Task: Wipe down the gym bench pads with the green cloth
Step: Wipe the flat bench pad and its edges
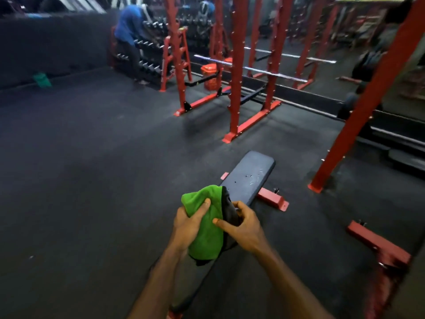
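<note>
**Bench wipe-down: cloth in both hands, over the near pad**

Head cam, only view we get. Surroundings first: red squat rack (239,93) stands well past the far end of the bench, w/ a chrome barbell (250,69) racked across it. An orange bucket (209,75) sits on the floor behind that rack. Dumbbell rack (147,54) at the back, someone in a blue top (128,24) bent over it. Another red upright (365,104) slants down on the right, its foot near the bench but not touching. A separate red base frame (379,245) lies bottom right. Small green thing by the back-left wall, too blurry to tell what. Black rubber floor (80,169) all round.

Bench pad (249,176) is flat, long axis running from the person away & up-right, far rounded end pointing towards the racks. Its red crossfoot (273,200) sticks out to the right under it.

Green cloth (207,226) is bunched up over the near part of the bench, dark layer showing on its right edge. Left hand (187,224) grips the green side, thumb laid on top. Right hand (243,226) pinches the dark edge, fingers curled in. Can't tell whether the cloth touches the pad.
</note>
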A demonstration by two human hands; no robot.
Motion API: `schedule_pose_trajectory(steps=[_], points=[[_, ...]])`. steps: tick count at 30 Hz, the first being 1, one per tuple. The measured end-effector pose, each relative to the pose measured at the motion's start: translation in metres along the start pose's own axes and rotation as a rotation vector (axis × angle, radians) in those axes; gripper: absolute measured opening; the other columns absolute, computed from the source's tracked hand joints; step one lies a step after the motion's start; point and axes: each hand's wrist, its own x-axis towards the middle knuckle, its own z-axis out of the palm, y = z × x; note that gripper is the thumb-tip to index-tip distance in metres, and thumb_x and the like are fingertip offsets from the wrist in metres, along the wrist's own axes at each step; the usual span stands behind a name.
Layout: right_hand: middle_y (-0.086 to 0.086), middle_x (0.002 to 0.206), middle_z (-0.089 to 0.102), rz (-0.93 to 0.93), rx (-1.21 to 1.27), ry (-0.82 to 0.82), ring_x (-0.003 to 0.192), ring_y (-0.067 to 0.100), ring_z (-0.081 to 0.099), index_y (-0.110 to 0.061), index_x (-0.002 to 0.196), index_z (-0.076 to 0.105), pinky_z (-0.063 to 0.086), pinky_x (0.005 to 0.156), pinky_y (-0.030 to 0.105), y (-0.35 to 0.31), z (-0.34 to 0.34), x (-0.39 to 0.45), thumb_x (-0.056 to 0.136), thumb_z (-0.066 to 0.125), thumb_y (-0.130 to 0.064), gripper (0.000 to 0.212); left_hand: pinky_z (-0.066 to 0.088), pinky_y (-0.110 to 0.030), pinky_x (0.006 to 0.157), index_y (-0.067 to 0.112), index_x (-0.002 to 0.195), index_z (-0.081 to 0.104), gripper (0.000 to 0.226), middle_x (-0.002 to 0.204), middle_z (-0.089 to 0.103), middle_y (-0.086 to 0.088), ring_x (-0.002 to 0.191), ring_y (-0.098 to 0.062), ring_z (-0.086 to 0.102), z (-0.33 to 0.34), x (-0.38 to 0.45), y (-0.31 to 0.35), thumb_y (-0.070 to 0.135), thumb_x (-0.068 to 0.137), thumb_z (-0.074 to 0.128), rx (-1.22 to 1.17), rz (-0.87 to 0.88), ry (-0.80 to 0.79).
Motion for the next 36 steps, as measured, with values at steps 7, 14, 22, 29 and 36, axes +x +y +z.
schedule_pose_trajectory(steps=[7, 14, 22, 29, 36], points=[[0.005, 0.085, 0.076, 0.012, 0.047, 0.27, 0.08, 0.019, 0.071, -0.018, 0.09, 0.072, 0.061, 0.073, 0.04, 0.002, -0.054, 0.079, 0.075, 0.09, -0.032, 0.027, 0.059, -0.051, 0.096, 0.016, 0.119, 0.076, 0.054, 0.107, 0.08, -0.003, 0.103, -0.022, 0.076, 0.078, 0.095, 0.036, 0.047, 0.076, 0.087, -0.044, -0.001, -0.179], [0.011, 0.095, 0.079, 0.063, 0.18, 0.418, 0.089, 0.022, 0.075, -0.006, 0.106, 0.073, 0.061, 0.08, 0.033, 0.021, -0.116, 0.154, 0.09, 0.079, -0.007, 0.017, 0.061, -0.049, 0.092, 0.015, 0.104, 0.08, 0.029, 0.098, 0.08, -0.006, 0.095, -0.025, 0.077, 0.165, 0.178, 0.046, 0.034, 0.083, 0.084, -0.044, -0.118, -0.311], [0.0, 0.091, 0.078, -0.008, 0.022, 0.473, 0.084, 0.014, 0.074, -0.015, 0.104, 0.072, 0.058, 0.071, 0.024, 0.049, -0.209, 0.299, 0.09, 0.078, -0.005, 0.019, 0.059, -0.052, 0.096, 0.014, 0.108, 0.078, 0.035, 0.104, 0.079, -0.009, 0.1, -0.028, 0.076, 0.272, 0.299, 0.058, 0.037, 0.081, 0.082, -0.079, -0.205, -0.306], [0.006, 0.086, 0.076, -0.003, -0.098, 0.392, 0.081, 0.03, 0.072, -0.021, 0.1, 0.07, 0.061, 0.077, 0.052, 0.062, -0.268, 0.417, 0.079, 0.082, -0.04, 0.031, 0.061, -0.05, 0.093, 0.009, 0.116, 0.075, 0.033, 0.105, 0.079, -0.014, 0.099, -0.031, 0.076, 0.339, 0.393, 0.078, 0.028, 0.089, 0.077, -0.219, -0.264, -0.198], [-0.014, 0.134, 0.064, -0.009, -0.281, 0.276, 0.122, 0.001, 0.061, -0.033, 0.145, 0.054, 0.049, 0.101, 0.025, 0.074, -0.265, 0.486, 0.069, 0.081, -0.067, 0.087, 0.061, -0.041, 0.079, 0.019, 0.099, 0.081, 0.016, 0.098, 0.08, -0.013, 0.086, -0.028, 0.078, 0.36, 0.452, 0.078, 0.029, 0.094, 0.07, -0.367, -0.408, -0.159]])
